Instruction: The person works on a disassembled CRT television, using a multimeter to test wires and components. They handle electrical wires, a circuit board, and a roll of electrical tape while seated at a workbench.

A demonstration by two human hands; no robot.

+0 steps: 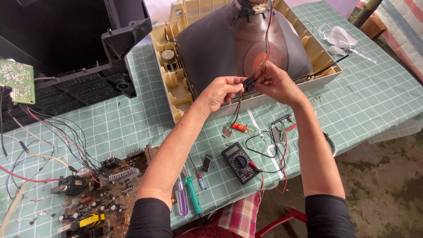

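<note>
Head view, hands: left hand [221,90] and right hand [275,81] both pinch a small black connector [249,83] on red and black wires, held just above the picture tube [220,44].
Tube: lies face down in its cream front frame [178,94], far centre of the table [365,101].
Near side: multimeter [240,162], screwdrivers [189,194], circuit board [105,194].
Progress: the set is stripped, black back cover [79,66] off at left; wiring appears mid-way.

On the table [379,92] the picture tube [211,48] lay face down in its front frame [176,88], far side, centre. Left of it sat the back cover [88,66]. Both hands met just before the tube — left hand [222,90] and right hand [275,81] on a small connector [249,83]. Nearer in lay the multimeter [240,162], with screwdrivers [189,194] to its left — and the circuit board [101,194] further left.
</note>
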